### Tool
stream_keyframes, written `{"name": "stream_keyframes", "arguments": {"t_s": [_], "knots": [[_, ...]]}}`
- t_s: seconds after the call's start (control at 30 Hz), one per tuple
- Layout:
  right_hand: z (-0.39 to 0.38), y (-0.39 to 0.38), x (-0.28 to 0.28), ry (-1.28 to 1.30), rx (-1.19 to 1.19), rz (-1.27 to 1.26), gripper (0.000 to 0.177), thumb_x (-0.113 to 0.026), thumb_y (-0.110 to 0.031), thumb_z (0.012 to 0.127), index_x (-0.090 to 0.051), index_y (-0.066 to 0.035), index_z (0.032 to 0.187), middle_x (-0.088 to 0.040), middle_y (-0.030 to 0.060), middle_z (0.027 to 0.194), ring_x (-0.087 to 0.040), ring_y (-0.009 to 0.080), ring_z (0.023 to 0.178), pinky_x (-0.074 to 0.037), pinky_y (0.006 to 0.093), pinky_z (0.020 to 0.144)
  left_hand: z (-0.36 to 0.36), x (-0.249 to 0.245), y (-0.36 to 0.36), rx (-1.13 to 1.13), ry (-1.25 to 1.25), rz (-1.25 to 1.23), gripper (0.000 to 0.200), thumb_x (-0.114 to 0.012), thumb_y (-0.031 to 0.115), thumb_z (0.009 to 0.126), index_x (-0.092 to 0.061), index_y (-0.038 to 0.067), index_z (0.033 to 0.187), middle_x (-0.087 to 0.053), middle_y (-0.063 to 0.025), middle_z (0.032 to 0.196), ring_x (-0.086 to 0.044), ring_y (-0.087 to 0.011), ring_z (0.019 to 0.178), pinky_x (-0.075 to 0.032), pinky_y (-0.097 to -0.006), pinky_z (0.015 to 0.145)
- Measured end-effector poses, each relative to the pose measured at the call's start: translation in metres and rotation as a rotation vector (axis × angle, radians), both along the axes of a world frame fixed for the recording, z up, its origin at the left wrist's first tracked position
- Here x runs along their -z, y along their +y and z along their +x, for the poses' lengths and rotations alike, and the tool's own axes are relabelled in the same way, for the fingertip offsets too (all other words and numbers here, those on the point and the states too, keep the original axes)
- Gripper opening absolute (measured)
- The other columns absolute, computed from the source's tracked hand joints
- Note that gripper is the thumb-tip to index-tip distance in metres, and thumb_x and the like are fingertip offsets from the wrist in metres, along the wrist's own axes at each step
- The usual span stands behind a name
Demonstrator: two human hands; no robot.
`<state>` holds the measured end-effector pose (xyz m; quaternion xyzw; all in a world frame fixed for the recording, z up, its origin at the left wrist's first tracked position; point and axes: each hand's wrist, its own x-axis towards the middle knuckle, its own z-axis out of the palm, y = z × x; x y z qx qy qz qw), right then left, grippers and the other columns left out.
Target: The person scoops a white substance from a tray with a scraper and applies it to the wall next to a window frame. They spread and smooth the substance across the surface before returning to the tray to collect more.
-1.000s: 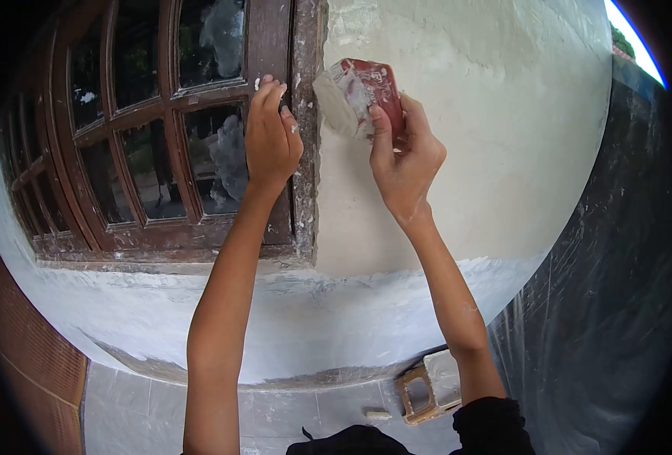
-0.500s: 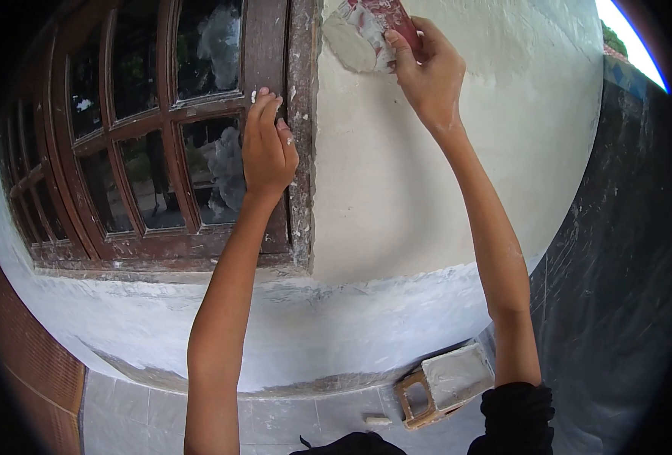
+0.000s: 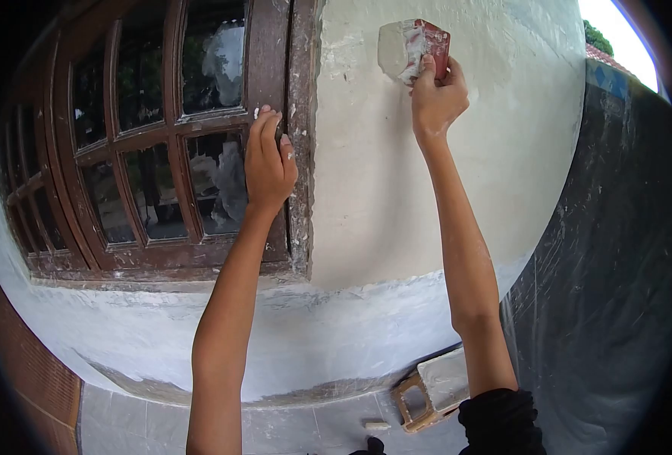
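My right hand (image 3: 437, 98) grips a red putty spreader (image 3: 436, 47) with whitish putty smeared over its face. The spreader is against the cream wall (image 3: 366, 167), to the right of the window frame and high in the view. Its left side is coated with wet putty (image 3: 394, 50). My left hand (image 3: 268, 163) is closed at the right side of the brown wooden window (image 3: 269, 53), with curled fingers. A small dark thing shows between its thumb and fingers, mostly hidden. White specks cling to the fingers.
Low on the right stands a brown stool (image 3: 416, 402) with a putty-smeared board or tray (image 3: 444, 378) on it. A small pale piece (image 3: 378, 425) lies on the grey tiled floor (image 3: 275, 425). Dark sheeting (image 3: 594, 265) borders the wall's right side.
My right hand and the spreader have moved right and slightly down, away from the window frame. The spreader now sits more upright. My left hand stays by the window; the view has shifted slightly.
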<state>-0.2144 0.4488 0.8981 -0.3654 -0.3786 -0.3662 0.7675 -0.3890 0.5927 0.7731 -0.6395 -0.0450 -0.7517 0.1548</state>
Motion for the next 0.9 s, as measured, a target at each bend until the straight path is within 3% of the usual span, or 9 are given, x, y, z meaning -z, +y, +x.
{"name": "stream_keyframes", "arguments": {"t_s": [0.17,0.3,0.33,0.47,0.57,0.9], "knots": [[-0.041,-0.039,0.013,0.049,-0.203,-0.012,0.026,-0.065,-0.014,0.093,-0.062,0.008,0.108,-0.068,0.0107,0.075,-0.062,0.0150,0.054,-0.052,0.0278,0.049,-0.012,0.000,-0.016,0.116,0.126,-0.125,0.040,-0.046,0.017,0.101,-0.043,-0.001,0.136,-0.044,-0.0235,0.138,-0.041,-0.0386,0.134,-0.032,-0.0471,0.112],[-0.047,-0.082,0.039,0.035,-0.314,-0.073,0.027,-0.063,-0.015,0.095,-0.060,0.008,0.110,-0.068,0.0127,0.079,-0.064,0.0155,0.058,-0.055,0.0274,0.050,-0.026,0.010,-0.044,0.166,0.159,-0.164,0.042,-0.047,0.019,0.101,-0.042,-0.002,0.136,-0.043,-0.0237,0.138,-0.041,-0.0393,0.133,-0.034,-0.0473,0.111],[-0.043,-0.095,0.048,0.046,-0.350,-0.098,0.033,-0.068,-0.017,0.094,-0.059,0.007,0.114,-0.067,0.0089,0.080,-0.064,0.0139,0.064,-0.055,0.0275,0.051,-0.028,0.013,-0.052,0.161,0.148,-0.138,0.042,-0.047,0.019,0.101,-0.042,-0.002,0.137,-0.043,-0.0237,0.138,-0.042,-0.0392,0.133,-0.034,-0.0471,0.111],[-0.023,-0.145,0.089,0.145,-0.404,-0.167,0.032,-0.069,-0.018,0.094,-0.061,0.005,0.115,-0.067,0.0065,0.080,-0.062,0.0108,0.062,-0.054,0.0249,0.052,-0.031,0.028,-0.091,0.185,0.158,-0.141,0.041,-0.047,0.018,0.101,-0.042,-0.001,0.136,-0.044,-0.0225,0.137,-0.044,-0.0374,0.130,-0.035,-0.0470,0.109],[0.000,-0.185,0.125,0.200,-0.433,-0.214,0.033,-0.065,-0.015,0.096,-0.057,0.010,0.117,-0.068,0.0124,0.084,-0.065,0.0130,0.063,-0.056,0.0263,0.050,-0.026,0.053,-0.128,0.204,0.176,-0.200,0.041,-0.047,0.021,0.101,-0.042,-0.001,0.136,-0.045,-0.0203,0.136,-0.044,-0.0345,0.128,-0.037,-0.0462,0.107],[0.092,-0.362,0.227,0.382,-0.532,-0.334,0.025,-0.067,-0.014,0.095,-0.061,0.005,0.110,-0.070,0.0085,0.080,-0.064,0.0112,0.062,-0.054,0.0248,0.051,0.053,0.157,-0.307,0.319,0.316,-0.547,0.043,-0.048,0.025,0.103,-0.040,0.001,0.138,-0.047,-0.0176,0.138,-0.047,-0.0312,0.128,-0.040,-0.0449,0.105]]}}
